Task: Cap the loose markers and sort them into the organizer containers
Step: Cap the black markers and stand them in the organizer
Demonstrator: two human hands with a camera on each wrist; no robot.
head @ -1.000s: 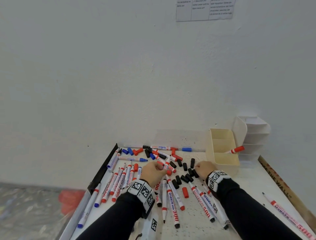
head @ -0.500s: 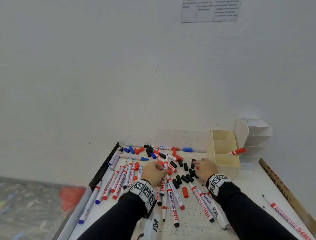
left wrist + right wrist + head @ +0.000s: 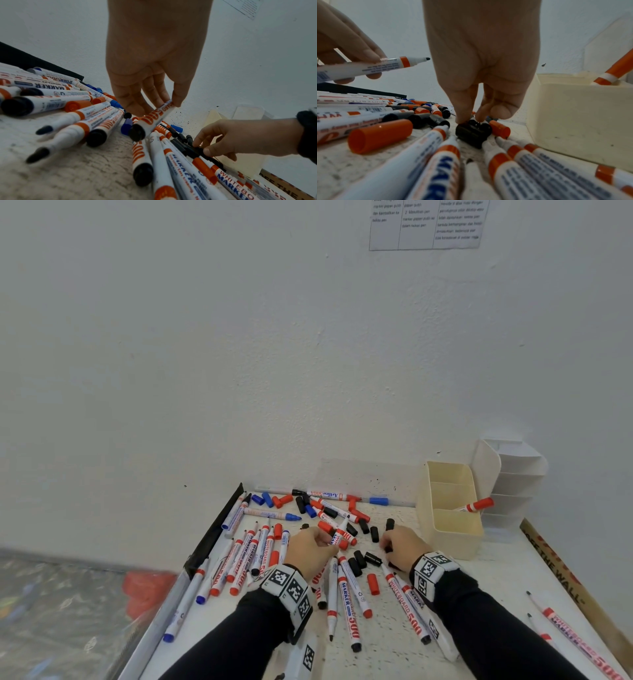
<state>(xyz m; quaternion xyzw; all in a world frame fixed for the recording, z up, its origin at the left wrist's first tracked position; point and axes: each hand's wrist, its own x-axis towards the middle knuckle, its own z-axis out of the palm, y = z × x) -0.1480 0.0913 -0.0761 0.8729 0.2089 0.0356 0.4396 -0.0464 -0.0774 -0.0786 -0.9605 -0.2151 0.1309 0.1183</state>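
Note:
My left hand pinches an uncapped white marker with a black tip and holds it tilted just above the pile; the left wrist view shows its black rear end under my fingers. My right hand reaches down into a cluster of loose black caps, where its fingertips pinch one black cap that lies on the table. Several uncapped markers and red, black and blue caps cover the white tabletop.
A cream divided organizer stands at the right with one red-capped marker leaning in it. A white organizer sits behind it against the wall. A loose red cap lies between my wrists. The table's left edge has a black rim.
My left hand has lifted the black-tipped marker off the pile and tilted it up. My right hand's fingers have drawn back slightly and come down on the black caps.

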